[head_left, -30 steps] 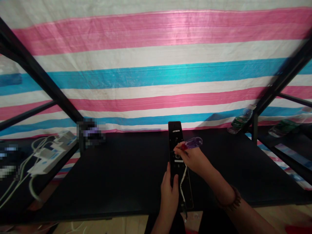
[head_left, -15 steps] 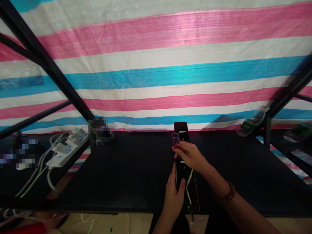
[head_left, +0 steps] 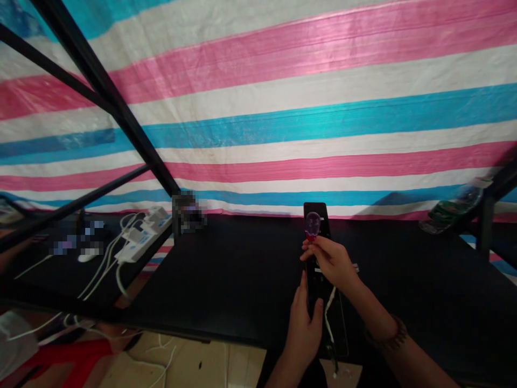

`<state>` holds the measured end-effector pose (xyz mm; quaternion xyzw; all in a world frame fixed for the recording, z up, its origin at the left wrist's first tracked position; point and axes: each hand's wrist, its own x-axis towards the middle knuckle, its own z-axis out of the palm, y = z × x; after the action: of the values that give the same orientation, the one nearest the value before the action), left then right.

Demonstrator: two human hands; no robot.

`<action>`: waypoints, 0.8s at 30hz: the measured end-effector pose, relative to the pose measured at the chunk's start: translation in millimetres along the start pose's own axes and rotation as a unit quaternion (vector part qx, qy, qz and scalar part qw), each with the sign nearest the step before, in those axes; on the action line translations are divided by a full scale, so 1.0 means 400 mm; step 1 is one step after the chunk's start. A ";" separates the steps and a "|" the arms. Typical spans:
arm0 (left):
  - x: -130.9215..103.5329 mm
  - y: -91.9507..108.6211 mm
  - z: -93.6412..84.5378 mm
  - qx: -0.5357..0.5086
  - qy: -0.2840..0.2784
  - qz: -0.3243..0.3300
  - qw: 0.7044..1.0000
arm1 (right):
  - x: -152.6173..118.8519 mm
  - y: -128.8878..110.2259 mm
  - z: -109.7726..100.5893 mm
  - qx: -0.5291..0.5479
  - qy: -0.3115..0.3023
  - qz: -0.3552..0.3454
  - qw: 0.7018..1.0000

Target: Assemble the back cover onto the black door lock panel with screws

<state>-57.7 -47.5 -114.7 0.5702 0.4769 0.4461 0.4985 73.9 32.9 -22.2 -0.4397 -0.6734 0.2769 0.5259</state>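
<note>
My left hand (head_left: 305,323) grips a long, flat black slab, which looks like a phone (head_left: 315,209), by its lower part, thumb on top and fingers along the left edge. My right hand (head_left: 333,261) is closed in a pinch over the phone. Between its fingertips is a small see-through purplish bulb-shaped piece (head_left: 312,223) with a red base, held above the phone's upper end. A white cable (head_left: 328,318) runs down below the right hand. Under it lies another dark flat panel (head_left: 341,334), partly hidden by the hands.
The black tabletop (head_left: 234,275) meets a striped tarp (head_left: 283,124) at the back. A plastic bottle (head_left: 454,207) leans by the right frame post. On the left table lie a white power strip (head_left: 141,237) with cables and some blurred things. A red stool (head_left: 76,358) stands below at left.
The view has turned left, so everything sits farther right. Both hands keep their holds. The purplish piece is a little more upright against the phone's upper end.
</note>
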 end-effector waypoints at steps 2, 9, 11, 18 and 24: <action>-0.001 -0.001 0.001 0.003 -0.002 -0.001 1.000 | 0.000 0.003 0.010 0.012 0.028 0.033 0.999; -0.001 -0.026 0.007 0.045 -0.022 -0.015 0.999 | -0.005 0.009 0.029 0.046 0.037 0.040 0.997; 0.000 -0.033 0.009 0.057 -0.023 -0.014 0.998 | -0.010 0.014 0.027 0.025 0.021 -0.005 0.999; 0.001 -0.035 0.008 0.063 -0.020 -0.013 0.998 | -0.012 0.035 0.046 0.081 0.102 0.089 0.987; 0.000 -0.032 0.007 0.049 -0.018 -0.001 0.999 | -0.022 0.025 0.031 0.082 0.059 0.023 0.995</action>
<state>-56.3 -47.2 -127.5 0.6013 0.4902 0.4112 0.4786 65.8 30.9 -38.4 -0.4260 -0.6059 0.3163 0.5927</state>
